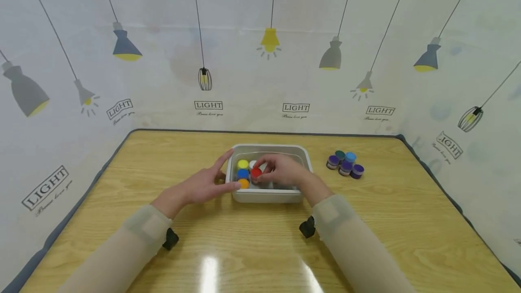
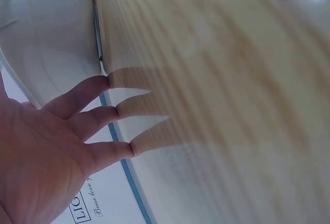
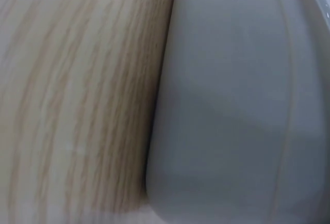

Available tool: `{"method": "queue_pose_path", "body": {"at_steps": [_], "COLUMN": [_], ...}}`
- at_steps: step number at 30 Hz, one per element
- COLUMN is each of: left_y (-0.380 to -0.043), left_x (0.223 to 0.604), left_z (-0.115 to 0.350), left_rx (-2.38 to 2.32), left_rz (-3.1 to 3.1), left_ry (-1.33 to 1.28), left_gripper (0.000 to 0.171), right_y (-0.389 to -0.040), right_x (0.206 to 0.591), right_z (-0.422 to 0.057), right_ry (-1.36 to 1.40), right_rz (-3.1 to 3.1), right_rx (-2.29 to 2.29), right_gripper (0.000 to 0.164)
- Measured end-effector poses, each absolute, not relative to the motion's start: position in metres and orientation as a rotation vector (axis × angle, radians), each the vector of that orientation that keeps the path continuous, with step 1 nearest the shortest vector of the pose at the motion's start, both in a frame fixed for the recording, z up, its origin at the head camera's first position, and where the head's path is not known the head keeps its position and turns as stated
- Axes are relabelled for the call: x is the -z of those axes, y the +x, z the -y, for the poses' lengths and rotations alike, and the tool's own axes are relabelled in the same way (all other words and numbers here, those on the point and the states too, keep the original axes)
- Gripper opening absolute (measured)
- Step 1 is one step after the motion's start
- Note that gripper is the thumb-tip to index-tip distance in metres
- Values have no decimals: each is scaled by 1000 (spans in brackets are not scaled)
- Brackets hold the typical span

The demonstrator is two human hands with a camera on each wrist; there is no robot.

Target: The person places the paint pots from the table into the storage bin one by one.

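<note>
A white plastic bin stands on the table. In its left part are small paint jars: a yellow-lidded jar, a blue-lidded jar, an orange-lidded jar and a white-lidded jar. My right hand reaches inside and pinches a red-lidded jar beside the blue one. Thumb and forefinger spread, my left hand rests against the bin's left end. In the left wrist view, the other fingers of that hand stretch down to the tabletop. The right wrist view shows the bin's side but not the hand.
Right of the bin, several more jars stand grouped on the wooden table, among them a purple-lidded jar, a light-blue-lidded jar and a dark-green-lidded jar. A lamp-printed cloth surrounds the table's back and sides.
</note>
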State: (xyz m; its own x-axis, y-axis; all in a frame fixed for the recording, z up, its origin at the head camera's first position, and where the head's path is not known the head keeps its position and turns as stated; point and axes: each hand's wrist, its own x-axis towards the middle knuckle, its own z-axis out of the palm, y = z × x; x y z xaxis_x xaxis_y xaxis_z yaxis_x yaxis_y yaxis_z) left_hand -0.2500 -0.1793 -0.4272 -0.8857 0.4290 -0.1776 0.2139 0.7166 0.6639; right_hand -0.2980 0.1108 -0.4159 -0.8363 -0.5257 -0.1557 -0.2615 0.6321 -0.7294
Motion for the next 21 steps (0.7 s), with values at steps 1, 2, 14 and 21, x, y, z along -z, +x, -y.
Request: {"method": "queue_pose_path", "body": {"at_steps": [1, 2, 14, 21], "left_y": [-250, -250, -250, -250], "left_x": [427, 427, 425, 426], "left_z": [179, 179, 179, 180], "left_rx": [-947, -945, -942, -937], "left_rz": [-2603, -2602, -2594, -2598], "left_ry": [502, 502, 496, 491], "left_gripper": [105, 105, 106, 106], "right_y": [-298, -298, -296, -295], "right_x": [417, 417, 417, 416], "right_z": [-111, -110, -109, -108], "right_ry": [-618, -608, -587, -600], "right_rz": [-2494, -2488, -2509, -2512], "right_rx": [1043, 1046, 1027, 1020], "right_gripper": [30, 29, 25, 24]}}
